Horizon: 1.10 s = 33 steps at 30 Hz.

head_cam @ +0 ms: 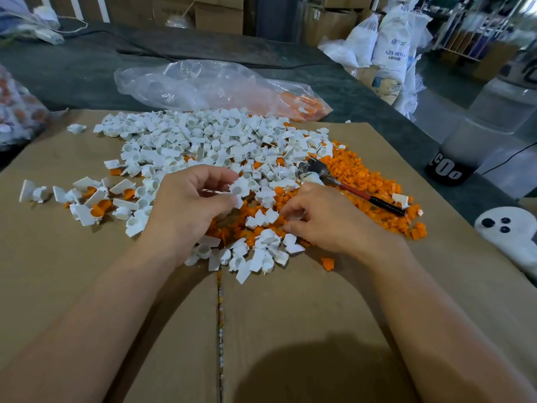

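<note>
Cardboard worktop is spread nearest, its flaps split by a seam. On it white parts are heaped, mixed with orange caps. One white part is pinched by thumb and fingers of the left hand, just above the heap. The right hand is curled into the heap; any hold cannot be told. A loosened pinch could see the part lost among its likes.

Soft, even indoor light; sharp focus on white plastic parts at centre; glare on clear plastic bag; dark shadow on cardboard at bottom; bowed edges, blurred background.
</note>
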### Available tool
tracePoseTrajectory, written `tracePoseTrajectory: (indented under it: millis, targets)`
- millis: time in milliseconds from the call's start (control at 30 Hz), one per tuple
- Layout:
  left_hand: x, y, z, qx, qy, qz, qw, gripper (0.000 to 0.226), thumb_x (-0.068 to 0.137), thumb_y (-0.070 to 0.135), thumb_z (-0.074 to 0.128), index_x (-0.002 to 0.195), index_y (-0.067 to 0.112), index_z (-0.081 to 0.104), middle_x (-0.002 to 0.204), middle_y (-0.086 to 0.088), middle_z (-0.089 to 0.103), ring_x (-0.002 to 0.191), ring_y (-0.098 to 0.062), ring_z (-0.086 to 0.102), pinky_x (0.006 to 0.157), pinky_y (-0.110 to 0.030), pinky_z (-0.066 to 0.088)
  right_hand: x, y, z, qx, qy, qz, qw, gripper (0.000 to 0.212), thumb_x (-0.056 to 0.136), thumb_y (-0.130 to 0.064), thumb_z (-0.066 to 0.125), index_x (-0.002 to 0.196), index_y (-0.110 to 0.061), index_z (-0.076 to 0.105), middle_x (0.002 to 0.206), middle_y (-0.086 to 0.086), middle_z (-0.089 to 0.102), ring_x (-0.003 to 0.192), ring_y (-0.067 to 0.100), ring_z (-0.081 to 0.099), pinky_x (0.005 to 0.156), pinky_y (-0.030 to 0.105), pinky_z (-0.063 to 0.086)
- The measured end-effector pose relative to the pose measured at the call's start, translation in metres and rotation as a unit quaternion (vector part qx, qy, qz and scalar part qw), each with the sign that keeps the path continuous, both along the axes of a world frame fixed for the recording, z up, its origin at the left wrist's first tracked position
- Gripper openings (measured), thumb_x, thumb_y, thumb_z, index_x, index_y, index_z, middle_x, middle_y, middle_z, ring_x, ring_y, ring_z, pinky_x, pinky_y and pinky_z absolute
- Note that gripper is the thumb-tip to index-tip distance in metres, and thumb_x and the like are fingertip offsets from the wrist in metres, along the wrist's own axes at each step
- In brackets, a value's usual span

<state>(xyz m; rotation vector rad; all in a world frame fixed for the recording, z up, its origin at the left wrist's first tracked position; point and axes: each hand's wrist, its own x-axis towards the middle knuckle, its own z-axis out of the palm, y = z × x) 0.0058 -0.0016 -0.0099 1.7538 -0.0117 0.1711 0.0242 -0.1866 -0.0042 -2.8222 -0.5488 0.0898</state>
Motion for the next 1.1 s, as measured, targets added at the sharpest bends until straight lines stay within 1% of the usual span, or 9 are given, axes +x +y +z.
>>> tracePoseTrajectory:
  millis: [167, 267, 367, 567, 667, 767, 833, 933, 1100]
  targets:
    - [-0.003, -0.001, 0.004, -0.079, 0.051, -0.026, 0.995, 0.025, 0.078, -0.010, 0.063, 0.080, 0.014, 0.069, 0.083, -0.015, 0.062, 0.064, -0.014, 0.068, 0.057, -0.019, 0.055, 0.000, 0.001, -0.001, 0.021, -0.026, -0.001, 0.999, 0.016, 0.084, -0.026, 0.062, 0.099, -0.024, 0.067, 0.091, -0.006, 0.044, 0.085, 0.010, 0.045, 0.067, 0.023, 0.036]
    - [-0.004, -0.003, 0.005, -0.095, 0.063, -0.043, 0.993, 0.024, 0.077, -0.008, 0.065, 0.085, 0.014, 0.069, 0.085, -0.013, 0.061, 0.063, -0.015, 0.069, 0.057, -0.018, 0.055, 0.000, -0.002, 0.003, 0.122, -0.041, -0.029, 0.991, 0.012, 0.079, -0.013, 0.062, 0.084, -0.024, 0.061, 0.078, -0.015, 0.047, 0.071, 0.003, 0.047, 0.057, 0.010, 0.035]
    - [-0.005, -0.004, 0.006, -0.118, 0.082, -0.046, 0.989, 0.024, 0.075, -0.009, 0.065, 0.086, 0.013, 0.068, 0.084, -0.010, 0.059, 0.060, -0.015, 0.069, 0.055, -0.015, 0.053, -0.002, -0.003, 0.006, 0.199, -0.045, -0.043, 0.978, 0.020, 0.079, -0.005, 0.059, 0.091, -0.020, 0.065, 0.077, -0.020, 0.052, 0.069, -0.001, 0.051, 0.059, 0.004, 0.039]
    - [-0.005, -0.005, 0.002, -0.116, 0.090, -0.063, 0.987, 0.030, 0.073, -0.014, 0.065, 0.083, 0.014, 0.069, 0.057, 0.005, 0.064, 0.061, -0.017, 0.071, 0.057, -0.015, 0.053, -0.013, 0.013, 0.005, 0.360, -0.043, -0.019, 0.932, 0.017, 0.081, -0.005, 0.065, 0.086, -0.022, 0.064, 0.083, -0.008, 0.064, 0.077, 0.007, 0.063, 0.073, 0.020, 0.052]
    - [-0.007, -0.006, 0.003, -0.085, 0.066, -0.084, 0.991, 0.028, 0.072, -0.011, 0.068, 0.079, 0.016, 0.071, 0.064, -0.005, 0.069, 0.060, -0.014, 0.069, 0.055, -0.014, 0.052, -0.019, 0.024, 0.002, 0.360, -0.080, 0.019, 0.929, 0.015, 0.077, -0.007, 0.071, 0.089, -0.016, 0.071, 0.082, -0.011, 0.058, 0.076, 0.003, 0.058, 0.070, 0.014, 0.048]
    - [-0.009, -0.006, 0.005, -0.057, 0.043, -0.095, 0.993, 0.030, 0.070, -0.009, 0.069, 0.076, 0.020, 0.073, 0.075, -0.009, 0.072, 0.063, -0.015, 0.070, 0.056, -0.015, 0.052, -0.022, 0.031, -0.002, 0.361, -0.095, 0.019, 0.928, 0.017, 0.077, -0.009, 0.072, 0.094, -0.014, 0.072, 0.077, -0.009, 0.059, 0.070, 0.003, 0.056, 0.066, 0.015, 0.047]
    - [-0.008, -0.007, 0.005, -0.059, 0.044, -0.097, 0.993, 0.030, 0.070, -0.010, 0.068, 0.078, 0.018, 0.073, 0.074, -0.010, 0.072, 0.062, -0.014, 0.070, 0.056, -0.015, 0.052, -0.022, 0.032, -0.002, 0.359, -0.109, 0.011, 0.927, 0.016, 0.078, -0.008, 0.071, 0.093, -0.013, 0.073, 0.076, -0.006, 0.062, 0.068, 0.006, 0.058, 0.064, 0.018, 0.049]
    - [-0.007, -0.007, 0.003, -0.075, 0.053, -0.083, 0.992, 0.031, 0.072, -0.012, 0.066, 0.084, 0.015, 0.072, 0.064, -0.008, 0.070, 0.058, -0.013, 0.069, 0.055, -0.014, 0.051, -0.021, 0.031, -0.001, 0.383, -0.119, -0.001, 0.916, 0.011, 0.077, -0.007, 0.071, 0.084, -0.016, 0.072, 0.066, -0.014, 0.058, 0.063, 0.002, 0.057, 0.056, 0.012, 0.046]
    - [-0.005, -0.004, 0.000, -0.103, 0.064, -0.082, 0.989, 0.034, 0.069, -0.011, 0.068, 0.085, 0.019, 0.071, 0.066, -0.005, 0.070, 0.063, -0.016, 0.070, 0.060, -0.017, 0.054, -0.021, 0.029, 0.001, 0.393, -0.088, -0.005, 0.915, 0.025, 0.077, -0.004, 0.071, 0.073, -0.028, 0.062, 0.061, -0.016, 0.058, 0.058, -0.005, 0.057, 0.054, 0.007, 0.043]
